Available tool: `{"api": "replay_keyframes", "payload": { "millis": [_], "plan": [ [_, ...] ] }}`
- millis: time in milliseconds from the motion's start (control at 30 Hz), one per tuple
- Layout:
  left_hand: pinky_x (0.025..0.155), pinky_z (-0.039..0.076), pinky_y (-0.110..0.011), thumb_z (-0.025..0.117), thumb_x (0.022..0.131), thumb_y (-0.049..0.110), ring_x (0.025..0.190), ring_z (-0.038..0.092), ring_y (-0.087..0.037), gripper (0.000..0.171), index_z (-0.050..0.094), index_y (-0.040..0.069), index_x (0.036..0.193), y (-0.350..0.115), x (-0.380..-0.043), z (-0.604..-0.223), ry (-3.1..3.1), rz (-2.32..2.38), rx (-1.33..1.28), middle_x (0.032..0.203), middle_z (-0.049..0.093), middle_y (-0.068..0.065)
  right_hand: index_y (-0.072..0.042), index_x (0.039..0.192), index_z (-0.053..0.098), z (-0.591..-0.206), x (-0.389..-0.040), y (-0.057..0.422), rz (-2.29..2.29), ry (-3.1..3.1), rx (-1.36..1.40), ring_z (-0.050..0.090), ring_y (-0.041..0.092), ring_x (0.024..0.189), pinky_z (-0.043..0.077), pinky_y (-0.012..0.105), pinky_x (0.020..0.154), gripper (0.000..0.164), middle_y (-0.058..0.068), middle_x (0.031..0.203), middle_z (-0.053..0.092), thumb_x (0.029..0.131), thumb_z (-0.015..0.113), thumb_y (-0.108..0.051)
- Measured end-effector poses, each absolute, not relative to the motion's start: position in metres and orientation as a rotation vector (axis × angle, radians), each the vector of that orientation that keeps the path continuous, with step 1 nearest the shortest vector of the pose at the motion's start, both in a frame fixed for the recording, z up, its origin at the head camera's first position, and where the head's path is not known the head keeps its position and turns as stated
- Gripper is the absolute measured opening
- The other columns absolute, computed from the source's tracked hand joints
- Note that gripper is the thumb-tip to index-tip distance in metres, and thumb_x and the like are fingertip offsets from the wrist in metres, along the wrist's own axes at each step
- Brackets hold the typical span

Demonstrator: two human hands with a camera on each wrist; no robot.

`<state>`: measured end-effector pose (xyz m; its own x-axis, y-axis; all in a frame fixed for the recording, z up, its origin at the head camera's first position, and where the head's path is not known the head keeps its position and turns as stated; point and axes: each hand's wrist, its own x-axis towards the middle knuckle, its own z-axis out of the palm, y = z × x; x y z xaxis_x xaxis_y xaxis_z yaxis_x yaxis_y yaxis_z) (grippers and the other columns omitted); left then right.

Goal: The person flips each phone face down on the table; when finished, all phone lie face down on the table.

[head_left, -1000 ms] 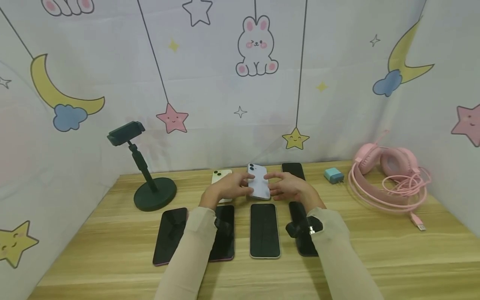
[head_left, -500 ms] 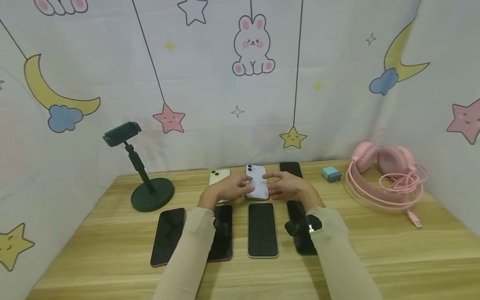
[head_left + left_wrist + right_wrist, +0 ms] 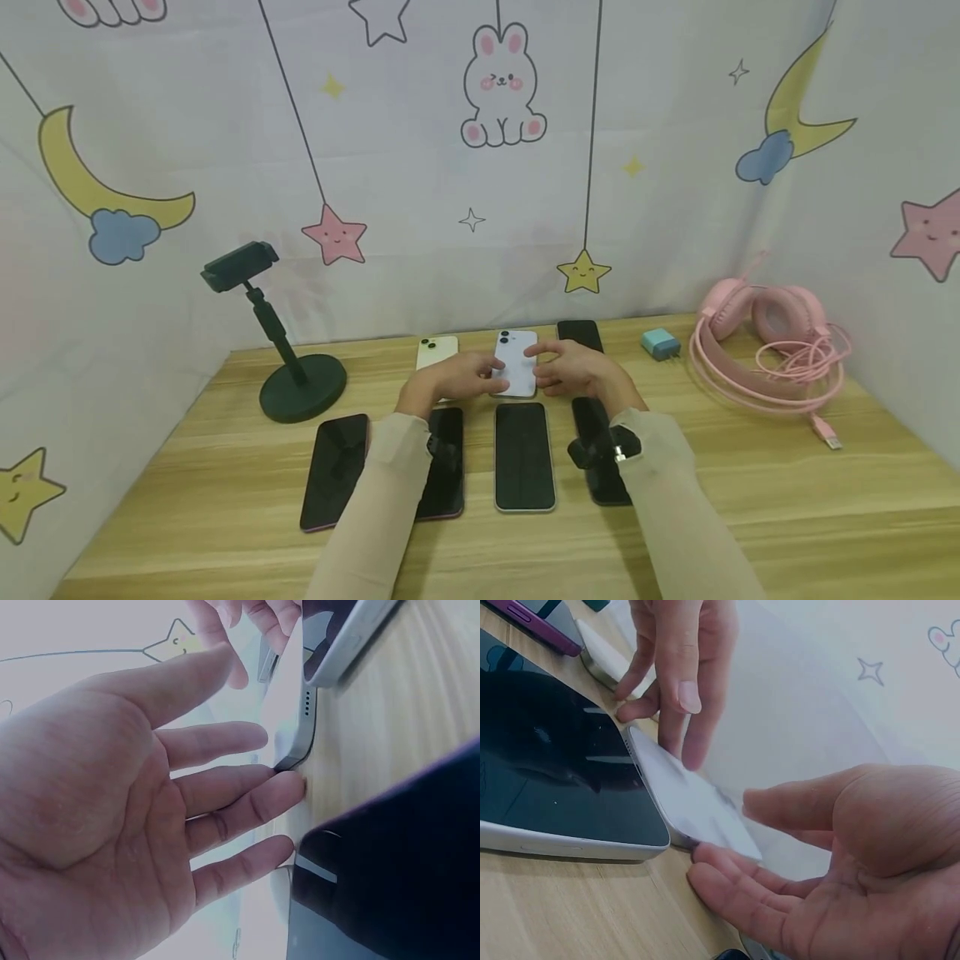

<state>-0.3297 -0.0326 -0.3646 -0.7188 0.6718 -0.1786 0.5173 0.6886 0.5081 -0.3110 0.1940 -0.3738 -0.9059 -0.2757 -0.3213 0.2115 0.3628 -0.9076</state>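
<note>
A pale lilac phone (image 3: 517, 367) lies back up on the table, its two camera lenses at the far left corner. My left hand (image 3: 461, 377) is at its left side, thumb and fingers spread and nearly straight. On the other side my right hand (image 3: 576, 371) has its fingers extended; in the right wrist view some fingertips touch or nearly touch the phone's edge (image 3: 690, 791). Partly behind the left hand is a pale yellow phone (image 3: 437, 350), also back up. A black phone (image 3: 580, 333) lies behind the right hand.
Several dark-screened phones form a nearer row, among them a white-framed one (image 3: 524, 458) and a purple-edged one (image 3: 335, 471). A black phone stand (image 3: 303, 388) is at left. A blue charger plug (image 3: 661, 343) and pink headphones (image 3: 795, 317) with a cable lie at right.
The lilac phone has turned slightly, its far end swinging right, so it lies straighter. Both hands stay on either side of it. The head view has shifted a little.
</note>
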Motion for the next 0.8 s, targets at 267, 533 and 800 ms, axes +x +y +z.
{"api": "replay_keyframes", "payload": {
  "millis": [267,533,800],
  "plan": [
    [0.107,0.041,-0.042,0.054,0.104,0.032,0.126,0.054,-0.027,0.050,0.056,-0.003,0.139,-0.0313,-0.3277,-0.3602,2.559,0.531,0.968,0.136,0.059,-0.015,-0.005,0.147,0.046,-0.3729,-0.3102,0.1927,-1.536,2.233,-0.065,0.062,0.025,0.104,0.052,0.037,0.090,0.046,0.022,0.140,0.047,0.102,0.054,-0.004],
    [0.104,0.043,-0.041,0.055,0.104,0.032,0.123,0.057,-0.026,0.048,0.059,-0.003,0.136,-0.0327,-0.3260,-0.3587,2.555,0.537,0.973,0.134,0.061,-0.015,-0.005,0.146,0.047,-0.3763,-0.3108,0.1934,-1.555,2.233,-0.072,0.062,0.023,0.101,0.053,0.033,0.086,0.045,0.023,0.144,0.047,0.101,0.053,-0.004],
    [0.104,0.044,-0.042,0.054,0.104,0.034,0.125,0.057,-0.027,0.048,0.057,0.003,0.140,-0.0345,-0.3268,-0.3580,2.598,0.627,0.887,0.137,0.060,-0.015,-0.004,0.146,0.047,-0.3747,-0.3120,0.1955,-1.547,2.256,-0.095,0.063,0.025,0.106,0.052,0.038,0.091,0.046,0.024,0.147,0.046,0.101,0.055,-0.005]
  ]
}}
